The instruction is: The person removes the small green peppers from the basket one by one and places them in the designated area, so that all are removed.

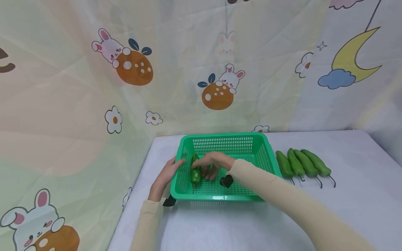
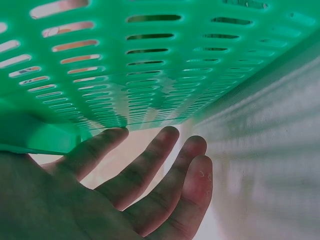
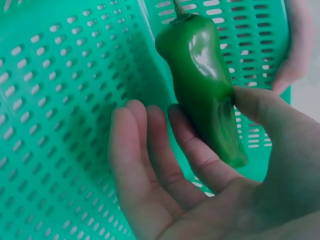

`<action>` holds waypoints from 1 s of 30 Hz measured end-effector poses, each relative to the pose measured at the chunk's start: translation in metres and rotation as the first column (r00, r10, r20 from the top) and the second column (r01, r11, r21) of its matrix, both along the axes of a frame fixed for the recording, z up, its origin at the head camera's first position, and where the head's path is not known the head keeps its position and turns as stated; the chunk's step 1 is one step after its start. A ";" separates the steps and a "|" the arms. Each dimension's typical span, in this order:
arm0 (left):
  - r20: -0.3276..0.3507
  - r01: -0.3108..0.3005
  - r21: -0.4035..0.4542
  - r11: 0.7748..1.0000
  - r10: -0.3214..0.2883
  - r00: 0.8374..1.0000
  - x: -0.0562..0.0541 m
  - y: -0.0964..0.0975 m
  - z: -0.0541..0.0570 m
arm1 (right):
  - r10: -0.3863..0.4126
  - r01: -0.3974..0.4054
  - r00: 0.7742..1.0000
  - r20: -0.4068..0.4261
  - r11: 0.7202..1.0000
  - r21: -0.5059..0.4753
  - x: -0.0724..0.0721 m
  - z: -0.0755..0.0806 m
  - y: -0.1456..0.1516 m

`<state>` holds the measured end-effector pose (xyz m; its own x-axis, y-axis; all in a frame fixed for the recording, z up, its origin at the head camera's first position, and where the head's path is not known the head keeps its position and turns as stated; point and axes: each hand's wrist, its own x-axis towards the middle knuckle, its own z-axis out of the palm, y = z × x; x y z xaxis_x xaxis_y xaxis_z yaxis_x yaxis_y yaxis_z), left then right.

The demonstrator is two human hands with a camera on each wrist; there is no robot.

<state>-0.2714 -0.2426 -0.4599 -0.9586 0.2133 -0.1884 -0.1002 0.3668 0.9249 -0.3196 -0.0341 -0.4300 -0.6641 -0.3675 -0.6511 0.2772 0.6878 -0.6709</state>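
Observation:
A green plastic basket with slotted walls stands on the table. My left hand holds it at the left rim, thumb over the edge; in the left wrist view the other fingers extend along the outside of the slotted plastic. Inside the basket, near its left wall, my right hand pinches a glossy green pepper between thumb and index finger. The pepper's stem points toward the near side in the head view. The right hand's other fingers are loosely bent beside the pepper, over the basket floor.
Several green peppers lie side by side on the white table, right of the basket, stems toward me. Behind the table hangs a printed curtain. The right forearm crosses over the basket's near right corner.

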 end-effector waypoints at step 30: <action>0.006 -0.026 -0.077 0.997 0.026 1.000 0.008 0.007 0.021 | 0.164 -0.166 0.986 0.028 0.980 0.108 -0.003 0.055 0.045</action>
